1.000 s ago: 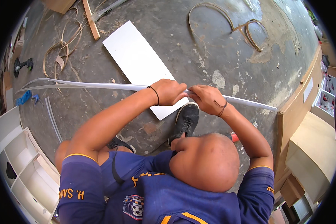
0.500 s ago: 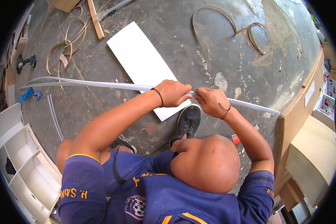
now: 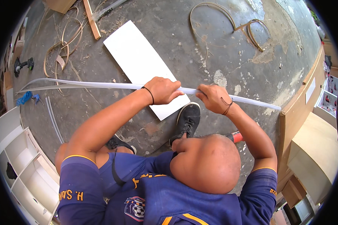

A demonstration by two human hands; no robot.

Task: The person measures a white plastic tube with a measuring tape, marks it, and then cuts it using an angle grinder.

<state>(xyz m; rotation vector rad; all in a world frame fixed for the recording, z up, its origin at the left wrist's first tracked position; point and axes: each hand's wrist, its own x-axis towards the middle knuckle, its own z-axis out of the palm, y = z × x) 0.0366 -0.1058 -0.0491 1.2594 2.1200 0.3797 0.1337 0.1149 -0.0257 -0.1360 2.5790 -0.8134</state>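
A long, thin white strip (image 3: 118, 86) stretches from left to right in front of me, doubling back in a narrow loop at its left end. My left hand (image 3: 162, 90) is closed around it near the middle. A short span of strip lies between that hand and my right hand (image 3: 214, 98), which also grips it, thumb against fingers. The strip's right end reaches close to a wooden panel at the right. Below my left hand, a white rectangular board (image 3: 135, 52) lies slantwise on the floor, partly covered by that hand and the strip.
Brown edging coils (image 3: 256, 35) lie at the far right, with more loops (image 3: 64, 47) at the far left. Nearby are a wooden batten (image 3: 91, 18) and a cordless drill (image 3: 23, 66). White shelving (image 3: 26, 168) stands at left, a wooden panel (image 3: 302, 82) at right. My shoe (image 3: 189, 118) is beside the board.
My hands have moved farther apart along the strip, so more of it shows between them. The left hand has shifted left; the right stays nearly in place. The whole view has shifted slightly.
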